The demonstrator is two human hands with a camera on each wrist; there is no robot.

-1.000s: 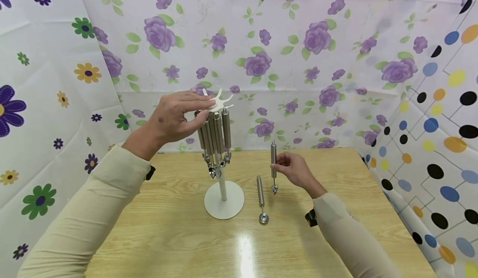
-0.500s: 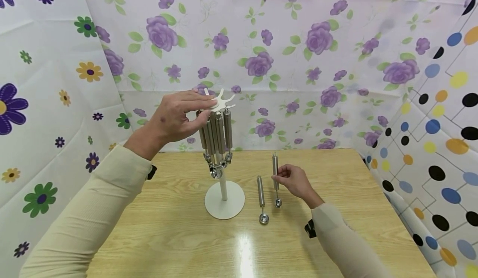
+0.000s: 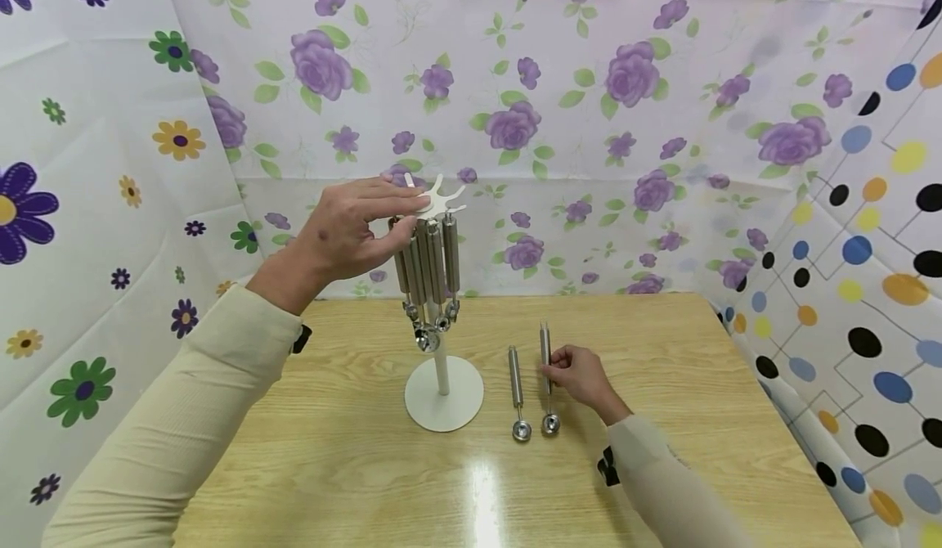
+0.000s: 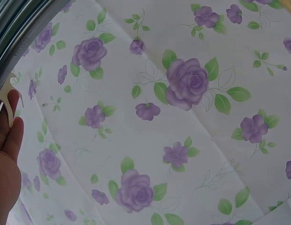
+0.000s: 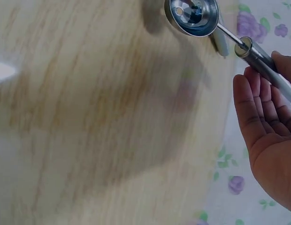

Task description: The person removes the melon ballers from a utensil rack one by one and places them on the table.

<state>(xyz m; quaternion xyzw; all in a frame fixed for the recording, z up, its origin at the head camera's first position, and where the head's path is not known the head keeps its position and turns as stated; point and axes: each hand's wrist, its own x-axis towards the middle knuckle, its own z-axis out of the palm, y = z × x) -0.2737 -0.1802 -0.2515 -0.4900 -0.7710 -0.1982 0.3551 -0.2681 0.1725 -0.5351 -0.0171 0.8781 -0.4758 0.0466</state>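
Note:
My right hand (image 3: 583,378) pinches the steel handle of a melon baller (image 3: 546,343) between thumb and fingers. Its round bowl points toward me, close over the wooden table; in the right wrist view a small hole shows in that bowl (image 5: 204,26). Just left of it lies a second melon baller (image 3: 516,378), nearly parallel. My left hand (image 3: 352,225) rests on the top of a white utensil rack (image 3: 445,397), fingers straight across it and thumb lower, by the handles. Several steel-handled utensils (image 3: 434,266) hang from the rack's hooks, partly behind the thumb.
The wooden table (image 3: 331,466) ends at a floral cloth backdrop (image 3: 574,229). Patterned cloths hang at left and right. The rack's white hooks (image 3: 450,195) stick out on its far and right sides.
My right hand has come nearer to me and lower with the melon baller, bringing it beside the one on the table. My left hand stays on the rack top.

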